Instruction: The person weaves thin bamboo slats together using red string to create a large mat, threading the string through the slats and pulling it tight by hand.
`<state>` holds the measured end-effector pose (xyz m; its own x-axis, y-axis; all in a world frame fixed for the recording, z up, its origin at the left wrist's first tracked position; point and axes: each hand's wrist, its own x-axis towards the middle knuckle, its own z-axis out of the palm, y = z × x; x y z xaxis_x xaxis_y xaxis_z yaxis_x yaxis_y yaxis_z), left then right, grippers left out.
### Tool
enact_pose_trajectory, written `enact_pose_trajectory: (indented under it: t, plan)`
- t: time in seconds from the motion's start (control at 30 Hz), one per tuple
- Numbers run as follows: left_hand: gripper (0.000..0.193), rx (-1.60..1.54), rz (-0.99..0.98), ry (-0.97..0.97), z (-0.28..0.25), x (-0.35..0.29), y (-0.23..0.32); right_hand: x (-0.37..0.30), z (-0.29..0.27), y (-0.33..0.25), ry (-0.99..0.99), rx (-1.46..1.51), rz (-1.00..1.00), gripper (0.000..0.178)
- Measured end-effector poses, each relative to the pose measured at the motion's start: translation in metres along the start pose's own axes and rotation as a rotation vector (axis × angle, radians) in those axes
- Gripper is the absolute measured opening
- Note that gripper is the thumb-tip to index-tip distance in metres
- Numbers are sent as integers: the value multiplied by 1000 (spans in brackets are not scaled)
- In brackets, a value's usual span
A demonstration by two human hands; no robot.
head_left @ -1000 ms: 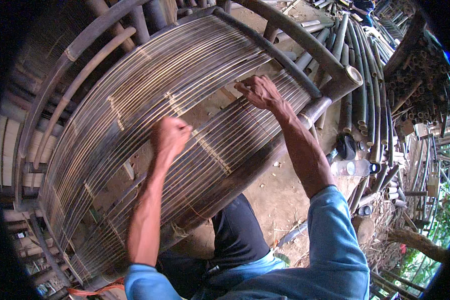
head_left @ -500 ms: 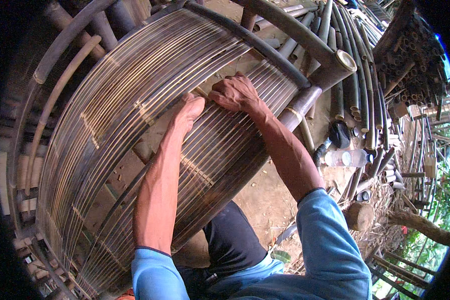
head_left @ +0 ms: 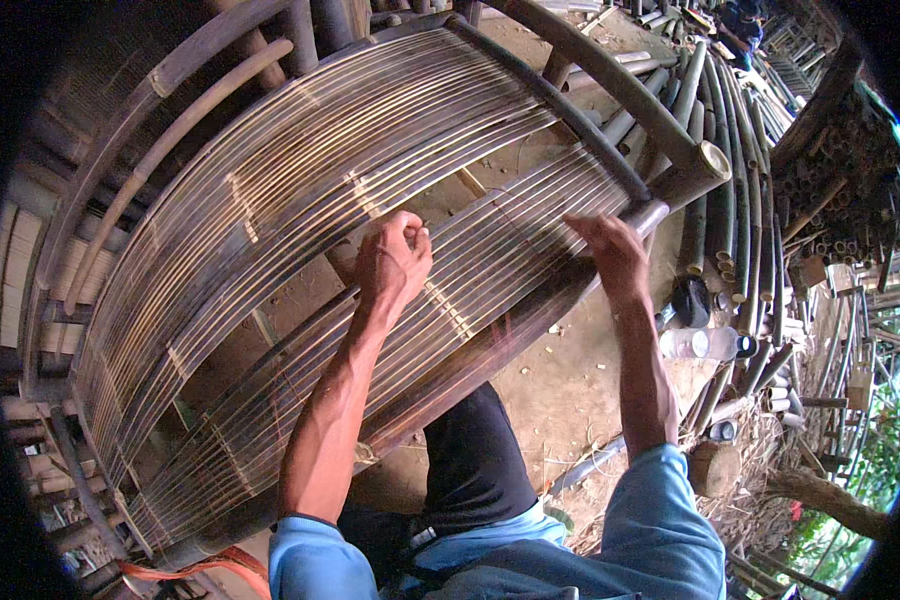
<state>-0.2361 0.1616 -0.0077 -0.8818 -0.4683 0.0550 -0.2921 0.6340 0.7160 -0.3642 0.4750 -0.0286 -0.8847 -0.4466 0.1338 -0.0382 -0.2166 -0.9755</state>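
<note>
Curling over bamboo slats (head_left: 370,108), left hand (head_left: 393,262); right hand (head_left: 615,250) bent leftward.

The hands (head_left: 394,262) have drawn well apart.

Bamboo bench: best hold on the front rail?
I'd grip the front rail around its middle stretch, from the person's side, palm over the top. It's a long, thick, rounded pole with its near side exposed, while the slats run alongside its far side.
</note>
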Motion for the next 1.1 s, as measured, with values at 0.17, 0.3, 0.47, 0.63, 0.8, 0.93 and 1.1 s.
enact_pose_trajectory:
  t: [0.17,0.3,0.47,0.63,0.8,0.93,1.1]
  plan:
    - [25,3,-21,7,17,-3,4,-82,-17,-90,276,538,-111,32]
    - [31,41,-23,35,26,-4,2,-146,-48,-158,277,593,-401,36]
    - [43,199,-78,-1,29,-1,11,-207,-92,-206,306,449,-553,57]
    - [46,277,47,106,39,-2,-3,-254,-130,-209,580,283,-670,64]
    - [46,290,85,141,44,5,-24,-316,-242,-211,705,-615,-353,39]
    - [59,165,-156,-212,32,21,-12,-263,-232,-146,116,-1888,659,37]
    - [62,189,-138,-258,19,18,-6,-122,-21,-108,-191,-1385,183,33]
